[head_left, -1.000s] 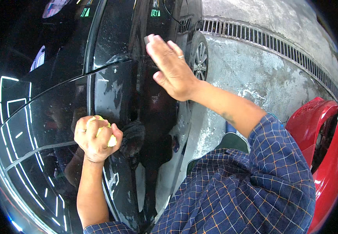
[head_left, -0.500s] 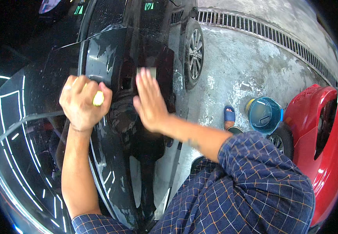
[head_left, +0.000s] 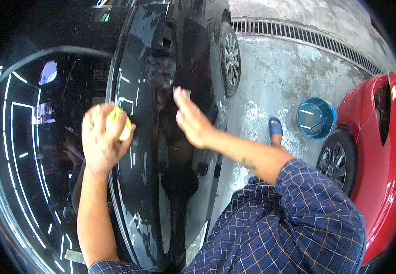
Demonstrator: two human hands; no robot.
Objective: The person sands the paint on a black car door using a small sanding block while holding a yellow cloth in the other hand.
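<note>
My left hand [head_left: 104, 134] is closed round a soft yellow-green lump, a sponge or bunched cloth [head_left: 121, 123], held against or just above the wet black car [head_left: 145, 132]. Whether it touches the paint cannot be told. To its right, my right hand [head_left: 193, 119] lies with its fingers stretched out and together over the car's glossy side, slightly blurred. A small pale grey patch [head_left: 188, 93] shows by its fingertips; what it is cannot be made out. Streaks of water and reflected lights cover the bodywork.
On the wet concrete floor [head_left: 271, 64] at right stands a blue bucket [head_left: 300, 125] with liquid in it. A red car [head_left: 367, 182] is beside it. Farther off runs a metal drain grate [head_left: 298, 33]. My foot in a blue sandal [head_left: 275, 125] is near the bucket.
The view has shifted along the black car. My right hand has turned and moved slightly right; more of the yellow-green lump shows in my left hand.
</note>
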